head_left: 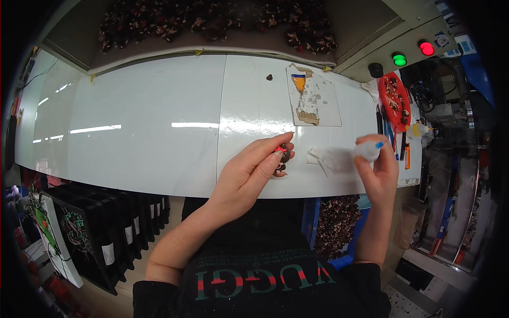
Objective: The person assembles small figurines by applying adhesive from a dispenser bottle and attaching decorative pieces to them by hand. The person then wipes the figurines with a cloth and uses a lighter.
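Near the front edge of the white table, my left hand (249, 167) is closed around a small dark brown figurine (284, 155) with red parts. Its fingers cover much of the figurine. Farther right, my right hand (383, 172) grips a small white squeeze bottle (367, 151) with a blue tip, held above the table and slightly blurred. Between the two hands lies a crumpled white tissue (324, 160). The bottle and the figurine are well apart.
A stained board (331, 114) lies beyond the tissue, with a small dark piece (269, 77) to its left. A red tray (391, 85) of small parts and several tools sit at right. Many figurines (212, 24) fill the cabinet behind. A blue crate (309, 222) stands below the table.
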Demonstrator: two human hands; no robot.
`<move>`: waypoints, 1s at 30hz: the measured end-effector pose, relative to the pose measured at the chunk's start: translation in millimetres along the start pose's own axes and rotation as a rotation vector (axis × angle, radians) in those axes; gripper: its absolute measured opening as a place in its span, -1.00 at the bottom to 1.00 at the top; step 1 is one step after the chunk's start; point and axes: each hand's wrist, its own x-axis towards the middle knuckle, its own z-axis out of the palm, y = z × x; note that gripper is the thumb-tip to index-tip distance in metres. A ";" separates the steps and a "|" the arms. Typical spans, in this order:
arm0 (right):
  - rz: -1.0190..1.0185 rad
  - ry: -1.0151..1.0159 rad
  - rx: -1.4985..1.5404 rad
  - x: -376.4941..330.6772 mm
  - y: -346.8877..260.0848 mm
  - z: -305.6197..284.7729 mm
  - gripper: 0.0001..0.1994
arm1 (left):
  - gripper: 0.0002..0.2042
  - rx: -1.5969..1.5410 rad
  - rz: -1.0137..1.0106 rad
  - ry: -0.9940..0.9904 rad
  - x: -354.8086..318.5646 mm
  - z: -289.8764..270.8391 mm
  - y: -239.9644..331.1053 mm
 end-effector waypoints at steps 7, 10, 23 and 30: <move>-0.118 -0.190 -0.031 -13.1 -25.7 3.7 -0.65 | -0.64 0.059 0.024 0.027 -0.4 2.7 -1.4; -0.143 -0.200 -0.070 -10.7 -27.0 11.7 -0.65 | -0.65 0.055 0.060 0.061 -1.0 3.8 -2.8; -0.172 -0.258 -0.152 -4.1 -31.5 19.8 -0.68 | -0.64 0.139 0.090 0.043 -1.4 3.2 -4.7; -0.201 -0.257 -0.189 -2.6 -33.9 19.4 -0.69 | -0.64 0.164 0.097 0.034 -1.1 3.8 -6.0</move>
